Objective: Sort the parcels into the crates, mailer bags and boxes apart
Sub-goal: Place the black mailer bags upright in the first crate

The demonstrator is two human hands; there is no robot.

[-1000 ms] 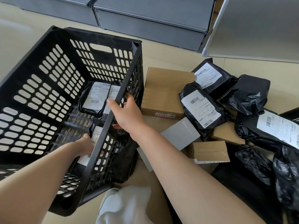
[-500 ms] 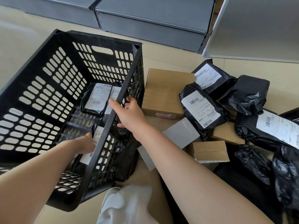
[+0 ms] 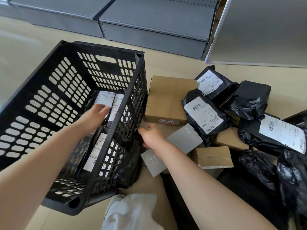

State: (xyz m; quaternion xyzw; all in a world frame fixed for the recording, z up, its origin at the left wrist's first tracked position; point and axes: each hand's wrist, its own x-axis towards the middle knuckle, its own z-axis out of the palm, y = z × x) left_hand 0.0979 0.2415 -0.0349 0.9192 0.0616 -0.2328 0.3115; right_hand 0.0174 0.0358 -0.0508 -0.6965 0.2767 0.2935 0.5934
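Beige floor, grey shelving at 12 o'clock. Black crate at 9 o'clock, tilted, mailer bags inside. Left hand reaches in, fingers straight, over a bag label, gripping nothing. Right hand hangs beside the crate wall, fingers loosely curled, empty, above a grey box. More bags and a brown box lie heaped at 3 o'clock. Risks: the unheld crate could rock or tip; a bag wedged under its near corner may get overlooked; slick bags slipping from a loose hold.
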